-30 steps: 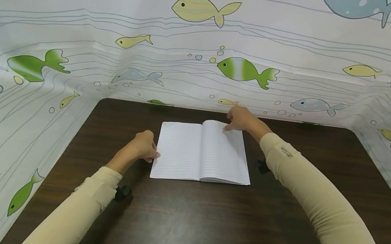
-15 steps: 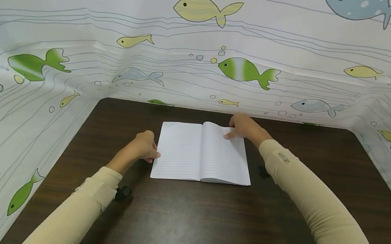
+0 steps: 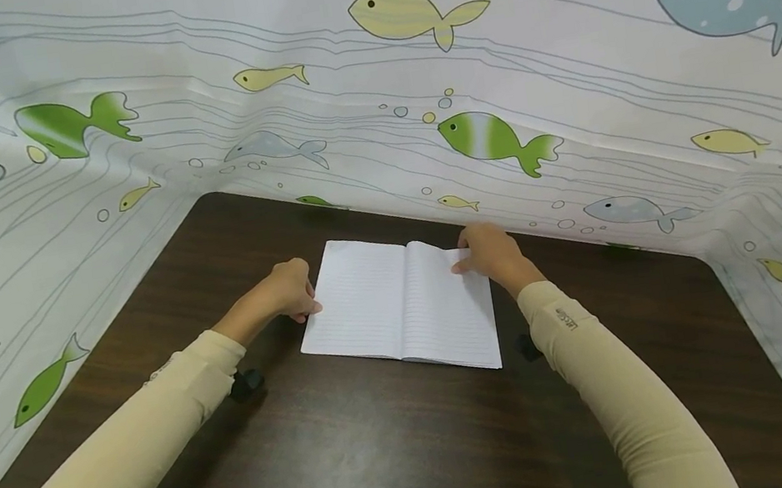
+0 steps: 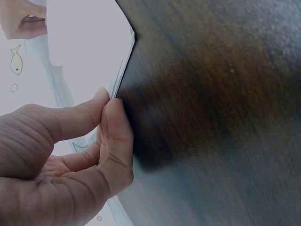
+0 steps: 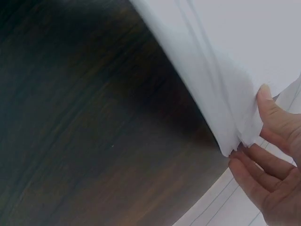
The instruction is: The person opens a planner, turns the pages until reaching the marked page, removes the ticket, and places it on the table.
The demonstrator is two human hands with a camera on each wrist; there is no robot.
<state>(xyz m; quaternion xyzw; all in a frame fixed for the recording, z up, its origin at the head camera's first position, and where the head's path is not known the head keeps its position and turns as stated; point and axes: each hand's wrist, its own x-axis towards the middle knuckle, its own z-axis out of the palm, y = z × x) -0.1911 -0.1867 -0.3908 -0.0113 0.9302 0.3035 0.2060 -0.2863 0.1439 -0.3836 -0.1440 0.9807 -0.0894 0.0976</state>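
Notebook (image 3: 366,298) lies spread near 12 o'clock edge of counter (image 3: 361,451), L grip (image 3: 288,291) pinching its 9 o'clock side, R grip (image 3: 489,253) pinching pgs (image 5: 223,89) at its 2 o'clock corner. Prob. risk: bunched corner pgs crease, slip or tear if R grip pulls unevenly vs. L. Fish-print sheet (image 3: 380,170) is close at 12, so little rm there; more rm toward 6.

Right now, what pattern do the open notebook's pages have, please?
White pages with ruled lines, clearest in the head view.
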